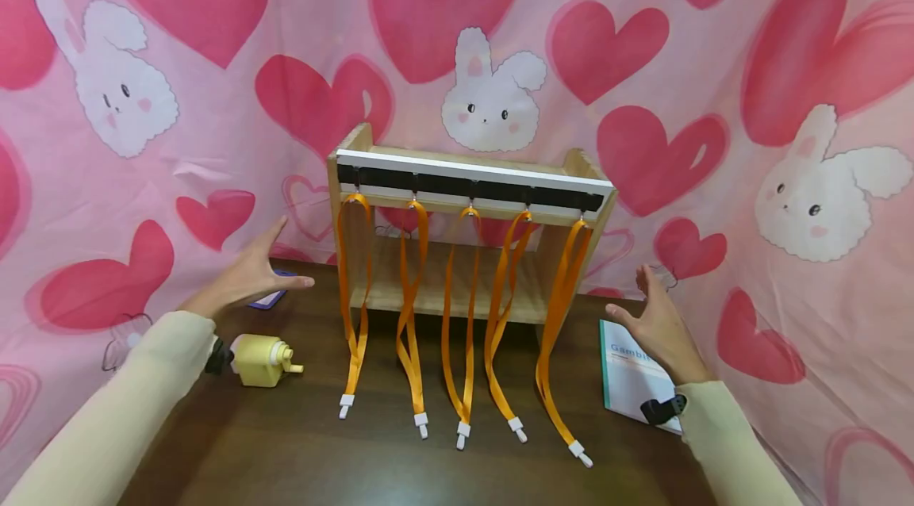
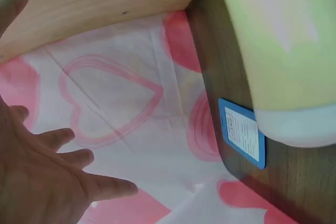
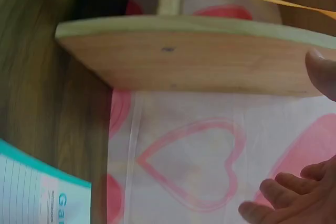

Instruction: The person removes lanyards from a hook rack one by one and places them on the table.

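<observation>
A pale wooden open rack (image 1: 434,276) hung with orange fabric lanyards (image 1: 409,301) stands mid-frame, its long axis running left to right between the left hand (image 1: 246,276) and right hand (image 1: 660,325), both spread wide, empty, neither clearly nearer.

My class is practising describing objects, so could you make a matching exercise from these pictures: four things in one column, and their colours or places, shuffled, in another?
Column 1
1. Lanyards
2. Bottle
3. Card
4. Notebook

Column 2
A. White with a teal edge, lying near the person's right hand
B. Orange, hanging in a row of five from the wooden rack
C. Pale yellow, on the table
D. Blue-rimmed, near the left hand

Right pairs: 1-B, 2-C, 3-D, 4-A
</observation>
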Motion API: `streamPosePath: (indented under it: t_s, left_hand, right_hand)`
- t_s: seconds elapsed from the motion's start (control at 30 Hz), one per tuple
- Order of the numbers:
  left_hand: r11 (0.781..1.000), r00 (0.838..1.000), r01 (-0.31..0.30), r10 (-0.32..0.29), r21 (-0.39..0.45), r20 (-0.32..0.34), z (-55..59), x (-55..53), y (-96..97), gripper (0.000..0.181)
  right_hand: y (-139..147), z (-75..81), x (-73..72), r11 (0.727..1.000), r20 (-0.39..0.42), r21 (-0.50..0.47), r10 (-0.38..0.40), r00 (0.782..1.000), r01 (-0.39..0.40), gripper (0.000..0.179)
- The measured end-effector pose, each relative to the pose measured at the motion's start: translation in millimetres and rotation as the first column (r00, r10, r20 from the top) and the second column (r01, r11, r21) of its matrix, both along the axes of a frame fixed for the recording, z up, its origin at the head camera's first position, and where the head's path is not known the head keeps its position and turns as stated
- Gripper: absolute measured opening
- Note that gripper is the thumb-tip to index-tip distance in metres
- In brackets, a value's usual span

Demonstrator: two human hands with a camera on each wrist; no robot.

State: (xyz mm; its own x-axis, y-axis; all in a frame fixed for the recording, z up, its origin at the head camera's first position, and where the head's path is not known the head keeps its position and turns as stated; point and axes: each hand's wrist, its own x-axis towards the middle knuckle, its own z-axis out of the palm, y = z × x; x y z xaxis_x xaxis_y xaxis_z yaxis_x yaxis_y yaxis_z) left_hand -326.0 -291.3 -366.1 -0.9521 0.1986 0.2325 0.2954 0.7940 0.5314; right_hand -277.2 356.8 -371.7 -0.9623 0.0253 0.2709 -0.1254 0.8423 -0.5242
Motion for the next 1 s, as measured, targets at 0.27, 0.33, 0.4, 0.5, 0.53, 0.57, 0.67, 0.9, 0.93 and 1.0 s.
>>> streamPosePath:
  t_s: [0.27, 0.33, 0.4, 0.5, 0.53, 0.57, 0.67, 0.9, 0.93, 1.0]
  left_hand:
    - [0.984, 0.992, 0.001, -0.023, 0.177, 0.125, 2.6, -1.2, 0.0, 0.115]
    - [0.967, 0.987, 0.02, -0.06, 0.253, 0.149, 1.7, -1.4, 1.3, 0.113]
    - [0.945, 0.981, 0.038, -0.098, 0.324, 0.17, 1.4, -1.0, 4.1, 0.111]
    - [0.912, 0.971, 0.05, -0.14, 0.406, 0.193, 2.2, -1.7, 9.3, 0.11]
    - [0.906, 0.97, 0.051, -0.145, 0.421, 0.195, 3.1, -2.3, 11.5, 0.109]
    - [0.899, 0.969, 0.051, -0.149, 0.435, 0.195, 4.3, -2.9, 13.9, 0.108]
    - [0.893, 0.971, 0.049, -0.147, 0.447, 0.189, 8.2, -5.9, 20.6, 0.107]
    - [0.893, 0.973, 0.058, -0.15, 0.446, 0.175, 18.5, -14.0, 37.7, 0.102]
    - [0.887, 0.973, 0.067, -0.159, 0.457, 0.167, 20.0, -15.4, 40.3, 0.1]
    - [0.868, 0.971, 0.092, -0.188, 0.488, 0.15, 23.2, -17.9, 45.6, 0.095]
  right_hand:
    - [-10, 1.7, 12.7, 0.943, -0.021, -0.323, 0.08, 0.997, -0.082, 0.089]
    - [-15, 0.8, 16.3, 0.864, -0.09, -0.485, 0.105, 0.99, -0.135, 0.073]
    - [-21, 0.8, 18.1, 0.734, -0.197, -0.641, 0.127, 0.972, -0.226, 0.057]
    - [-31, 4.3, 17.8, 0.527, -0.36, -0.763, 0.135, 0.923, -0.374, 0.042]
    - [-34, 6.4, 17.3, 0.498, -0.392, -0.767, 0.135, 0.91, -0.404, 0.039]
    - [-37, 8.8, 16.8, 0.486, -0.413, -0.764, 0.135, 0.901, -0.423, 0.039]
    - [-46, 15.8, 15.6, 0.507, -0.427, -0.744, 0.142, 0.893, -0.436, 0.04]
    - [-62, 27.8, 13.1, 0.618, -0.405, -0.668, 0.166, 0.899, -0.415, 0.038]
    - [-64, 29.6, 12.2, 0.628, -0.407, -0.657, 0.169, 0.897, -0.417, 0.038]
    - [-67, 33.6, 9.8, 0.636, -0.412, -0.648, 0.171, 0.895, -0.42, 0.039]
